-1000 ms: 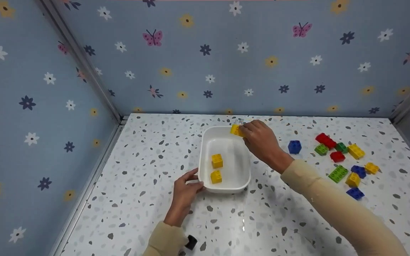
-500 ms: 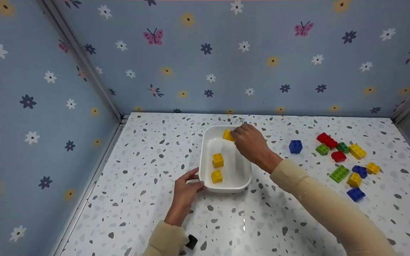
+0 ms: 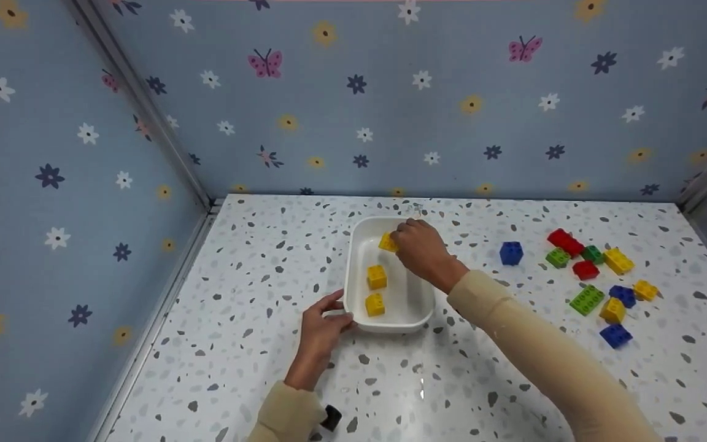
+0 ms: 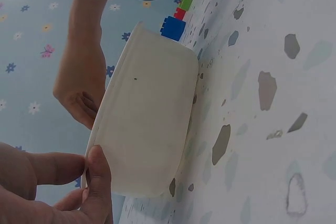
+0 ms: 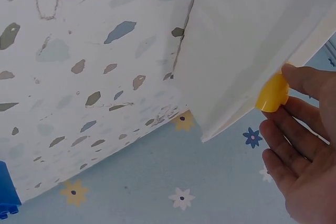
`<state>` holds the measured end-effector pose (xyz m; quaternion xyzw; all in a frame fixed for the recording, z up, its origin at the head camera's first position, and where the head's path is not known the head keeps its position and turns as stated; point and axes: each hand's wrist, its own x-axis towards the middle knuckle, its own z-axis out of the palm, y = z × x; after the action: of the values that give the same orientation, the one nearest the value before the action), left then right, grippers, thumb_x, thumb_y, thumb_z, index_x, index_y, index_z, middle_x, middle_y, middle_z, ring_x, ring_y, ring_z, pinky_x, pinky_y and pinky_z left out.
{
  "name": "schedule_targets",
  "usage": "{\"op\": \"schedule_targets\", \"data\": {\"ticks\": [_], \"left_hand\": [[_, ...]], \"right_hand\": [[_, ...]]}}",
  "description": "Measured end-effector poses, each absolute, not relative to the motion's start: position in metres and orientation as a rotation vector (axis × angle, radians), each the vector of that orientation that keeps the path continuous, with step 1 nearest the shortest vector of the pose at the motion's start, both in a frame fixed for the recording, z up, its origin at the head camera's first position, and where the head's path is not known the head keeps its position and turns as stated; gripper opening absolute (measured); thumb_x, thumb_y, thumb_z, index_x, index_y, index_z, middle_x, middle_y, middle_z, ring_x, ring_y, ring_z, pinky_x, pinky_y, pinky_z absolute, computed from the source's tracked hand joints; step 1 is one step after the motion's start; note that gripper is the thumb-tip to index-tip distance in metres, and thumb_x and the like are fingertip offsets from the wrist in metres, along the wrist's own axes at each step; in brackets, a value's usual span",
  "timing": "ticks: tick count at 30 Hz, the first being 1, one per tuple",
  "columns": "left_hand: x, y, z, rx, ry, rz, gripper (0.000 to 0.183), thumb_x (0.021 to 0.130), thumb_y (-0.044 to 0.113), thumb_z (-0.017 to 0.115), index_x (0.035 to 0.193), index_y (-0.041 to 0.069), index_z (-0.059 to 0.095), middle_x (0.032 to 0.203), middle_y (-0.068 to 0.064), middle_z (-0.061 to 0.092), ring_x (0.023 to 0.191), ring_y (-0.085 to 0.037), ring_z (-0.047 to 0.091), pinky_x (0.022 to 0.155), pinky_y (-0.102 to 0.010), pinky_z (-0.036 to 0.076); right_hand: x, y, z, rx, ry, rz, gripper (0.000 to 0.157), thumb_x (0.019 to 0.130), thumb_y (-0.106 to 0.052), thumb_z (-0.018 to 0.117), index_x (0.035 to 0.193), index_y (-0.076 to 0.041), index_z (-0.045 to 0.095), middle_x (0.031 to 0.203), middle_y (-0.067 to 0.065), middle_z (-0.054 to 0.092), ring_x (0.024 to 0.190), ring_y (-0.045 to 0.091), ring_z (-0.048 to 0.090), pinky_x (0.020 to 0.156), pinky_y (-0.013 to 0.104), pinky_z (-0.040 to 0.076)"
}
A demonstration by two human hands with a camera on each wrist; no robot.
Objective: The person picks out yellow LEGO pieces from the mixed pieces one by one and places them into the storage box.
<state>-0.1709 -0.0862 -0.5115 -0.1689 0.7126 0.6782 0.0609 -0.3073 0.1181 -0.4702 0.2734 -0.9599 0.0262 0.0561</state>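
A white plastic tub (image 3: 397, 324) stands on the speckled table, two yellow toy bricks (image 3: 377, 277) lying on its floor. My left hand (image 3: 321, 326) grips the tub's near left rim; the left wrist view shows its thumb and fingers (image 4: 98, 174) pinching that edge. Over the tub's far end, my right hand (image 3: 420, 245) holds another yellow toy brick (image 3: 388, 242). In the right wrist view this brick (image 5: 274, 94) sits between the thumb and fingertips, overlapping the tub's rim.
A blue brick (image 3: 511, 253) stands alone right of the tub. Farther right lie several loose bricks, among them a red one (image 3: 565, 242), a green one (image 3: 587, 300) and a yellow one (image 3: 618, 261). A flowered wall (image 3: 390, 123) rises behind the table.
My right hand has moved left and slightly toward me with the yellow toy brick, from the tub's far right rim to over its inside. The left hand has stayed on the rim.
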Motion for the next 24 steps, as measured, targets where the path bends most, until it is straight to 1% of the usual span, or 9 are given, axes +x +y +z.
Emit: {"op": "schedule_targets", "data": {"ticks": [4, 8, 13, 20, 24], "left_hand": [[-0.170, -0.087, -0.512, -0.482, 2.143, 2.087, 0.054, 0.094, -0.008, 0.067, 0.147, -0.002, 0.059, 0.124, -0.021, 0.059, 0.090, -0.022, 0.069, 0.087, -0.030, 0.065], [-0.169, -0.087, -0.511, -0.465, 2.138, 2.106, 0.054, 0.094, -0.009, 0.066, 0.147, -0.003, 0.059, 0.126, -0.024, 0.059, 0.091, -0.024, 0.070, 0.086, -0.030, 0.065], [-0.169, -0.087, -0.511, -0.481, 2.165, 2.063, 0.053, 0.095, -0.006, 0.066, 0.148, 0.000, 0.059, 0.127, -0.022, 0.059, 0.089, -0.020, 0.067, 0.087, -0.029, 0.064], [-0.169, -0.086, -0.511, -0.500, 2.177, 2.023, 0.054, 0.097, -0.005, 0.066, 0.149, 0.003, 0.059, 0.127, -0.018, 0.059, 0.091, -0.020, 0.066, 0.089, -0.028, 0.064], [-0.169, -0.087, -0.509, -0.502, 2.171, 2.027, 0.055, 0.097, -0.006, 0.066, 0.150, 0.003, 0.058, 0.128, -0.019, 0.059, 0.091, -0.020, 0.066, 0.089, -0.028, 0.064]], "right_hand": [[-0.311, 0.114, -0.470, 0.819, -2.935, 0.071, 0.028, 0.095, -0.008, 0.078, 0.122, 0.000, 0.077, 0.116, 0.015, 0.077, 0.109, 0.031, 0.068, 0.109, 0.045, 0.055], [-0.312, 0.112, -0.469, 0.809, -2.972, 0.057, 0.028, 0.095, -0.009, 0.078, 0.122, 0.001, 0.077, 0.114, 0.015, 0.076, 0.109, 0.031, 0.068, 0.110, 0.045, 0.054], [-0.314, 0.110, -0.469, 0.796, -3.019, 0.054, 0.028, 0.098, -0.010, 0.076, 0.124, 0.000, 0.076, 0.117, 0.015, 0.076, 0.111, 0.031, 0.068, 0.112, 0.045, 0.053], [-0.316, 0.105, -0.473, 0.769, -3.077, 0.026, 0.029, 0.099, -0.012, 0.074, 0.125, 0.000, 0.075, 0.118, 0.015, 0.076, 0.108, 0.030, 0.067, 0.113, 0.044, 0.052], [-0.316, 0.102, -0.474, 0.776, -3.091, 0.002, 0.028, 0.099, -0.015, 0.075, 0.122, 0.000, 0.075, 0.114, 0.015, 0.076, 0.104, 0.030, 0.067, 0.110, 0.045, 0.053]]}}
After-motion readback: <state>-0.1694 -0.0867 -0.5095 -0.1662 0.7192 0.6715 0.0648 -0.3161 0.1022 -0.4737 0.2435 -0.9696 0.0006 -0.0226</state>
